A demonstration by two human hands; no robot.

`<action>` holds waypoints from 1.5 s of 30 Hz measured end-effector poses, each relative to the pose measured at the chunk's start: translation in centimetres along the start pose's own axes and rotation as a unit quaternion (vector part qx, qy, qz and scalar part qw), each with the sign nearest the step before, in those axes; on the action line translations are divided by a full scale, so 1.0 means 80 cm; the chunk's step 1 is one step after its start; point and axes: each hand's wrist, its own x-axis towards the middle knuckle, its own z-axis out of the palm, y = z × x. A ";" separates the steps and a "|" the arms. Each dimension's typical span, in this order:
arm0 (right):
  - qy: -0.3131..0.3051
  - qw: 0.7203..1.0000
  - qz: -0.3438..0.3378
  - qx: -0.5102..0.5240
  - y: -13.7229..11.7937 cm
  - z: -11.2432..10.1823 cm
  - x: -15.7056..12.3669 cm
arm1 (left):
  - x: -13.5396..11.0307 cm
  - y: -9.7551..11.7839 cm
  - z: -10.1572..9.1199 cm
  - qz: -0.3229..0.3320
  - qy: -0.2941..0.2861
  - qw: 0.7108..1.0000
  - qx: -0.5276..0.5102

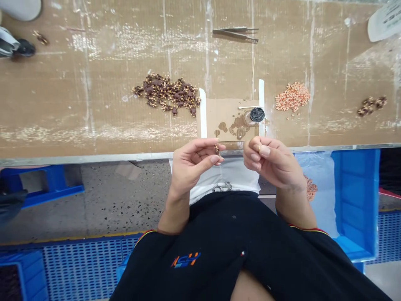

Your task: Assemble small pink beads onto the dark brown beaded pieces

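Head view: a small brown-and-gold piece (216, 149) sits pinched between thumb and fingers of the left hand (194, 165), over the near edge of the desk (106, 121); the right hand (273, 162) has its fingertips pressed on a tiny pale bit (260, 149). A loose pinch could drop either to the floor (144, 209). A knock could tip the black-topped jar (257, 114), contents unclear. A blue bin (357, 200) holds orange pieces (310, 188).

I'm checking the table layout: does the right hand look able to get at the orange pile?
Probably yes: the orange pile lies beyond the right hand, and the black-topped jar stands left of that path, though the hand seems to pinch a small pale bit.
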 end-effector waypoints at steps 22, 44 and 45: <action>0.124 0.935 -0.157 -0.292 0.003 0.037 -0.008 | 0.007 -0.006 0.018 0.034 -0.078 0.995 -0.053; 0.119 0.928 -0.085 -0.343 0.004 0.034 0.008 | 0.006 -0.017 0.012 0.061 -0.072 0.995 0.017; 0.112 0.930 -0.081 -0.341 0.003 0.033 0.009 | 0.007 -0.017 0.011 0.070 -0.074 0.995 0.018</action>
